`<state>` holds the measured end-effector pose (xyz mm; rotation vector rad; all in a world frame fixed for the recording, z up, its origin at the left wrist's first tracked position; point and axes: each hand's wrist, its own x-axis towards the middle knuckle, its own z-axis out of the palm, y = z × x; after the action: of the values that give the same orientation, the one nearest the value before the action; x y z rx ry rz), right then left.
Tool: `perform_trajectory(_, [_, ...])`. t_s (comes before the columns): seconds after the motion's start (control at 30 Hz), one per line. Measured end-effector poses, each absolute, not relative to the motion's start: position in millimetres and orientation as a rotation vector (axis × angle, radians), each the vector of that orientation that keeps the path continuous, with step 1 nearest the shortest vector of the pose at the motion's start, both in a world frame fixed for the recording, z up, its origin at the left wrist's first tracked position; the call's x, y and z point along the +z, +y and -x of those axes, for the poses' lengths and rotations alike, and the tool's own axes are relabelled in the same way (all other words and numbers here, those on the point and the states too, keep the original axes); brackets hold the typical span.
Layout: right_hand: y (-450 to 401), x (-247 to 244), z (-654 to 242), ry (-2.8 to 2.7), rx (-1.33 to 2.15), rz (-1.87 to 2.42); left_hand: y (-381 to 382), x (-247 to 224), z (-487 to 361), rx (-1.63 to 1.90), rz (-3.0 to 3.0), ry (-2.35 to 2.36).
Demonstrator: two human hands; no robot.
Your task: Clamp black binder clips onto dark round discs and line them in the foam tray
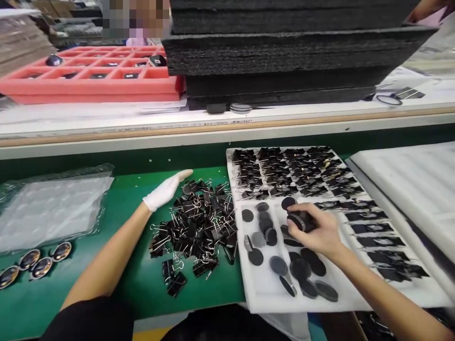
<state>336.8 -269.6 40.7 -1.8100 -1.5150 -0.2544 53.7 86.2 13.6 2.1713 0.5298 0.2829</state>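
My left hand point(165, 191), in a white glove with bare fingertips, lies stretched out at the back left edge of a heap of black binder clips point(192, 227) and holds nothing I can see. My bare right hand point(322, 229) is closed around a few dark round discs point(300, 221), gripped between thumb and fingers. Below it is a white foam tray point(263, 298). Loose dark discs point(300, 269) lie in the tray's front compartments, some flat and some tilted. Rows of binder clips point(277, 170) fill its back and right sections.
A clear plastic tray point(50, 208) and several round tinted lenses point(41, 267) lie at left on the green table point(128, 265). Another white foam tray point(408, 184) stands at right. Black foam sheets point(284, 52) and a red compartment tray point(92, 90) sit on the shelf behind.
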Motion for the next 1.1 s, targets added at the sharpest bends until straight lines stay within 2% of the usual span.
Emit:
perform_trajectory(0.13, [-245,80,-319,-1.532,-0.196,1.709,70,6,-60,0.155,-2.082,0.407])
perform_trajectory(0.27, [-171,103,-271,-1.726,0.018,1.486,70,0,-52,0.41,-1.607,0.458])
perform_trajectory(0.4, [-66,100,-199,-2.149,0.476,1.583,72,-1,-9,0.676,-1.21,0.605])
perform_trajectory(0.53, [2,86,-139,-2.438,0.611,1.482,64,0,27,0.9,-1.135,0.698])
perform_trajectory(0.63, [18,74,-120,-2.587,0.735,1.382,67,-4,35,0.841,-1.247,0.746])
perform_trajectory(0.73, [18,75,-120,-2.645,0.904,1.227,73,-5,38,0.696,-1.48,0.78])
perform_trajectory(0.87, [-4,106,-157,-2.501,1.012,1.153,69,4,40,0.497,-1.921,0.809])
perform_trajectory(1.0, [-90,139,-241,-2.205,0.612,1.276,52,19,31,0.279,-2.043,0.631])
perform_trajectory(1.1, [-191,142,-292,-2.037,0.372,1.611,50,22,29,0.27,-1.882,0.646])
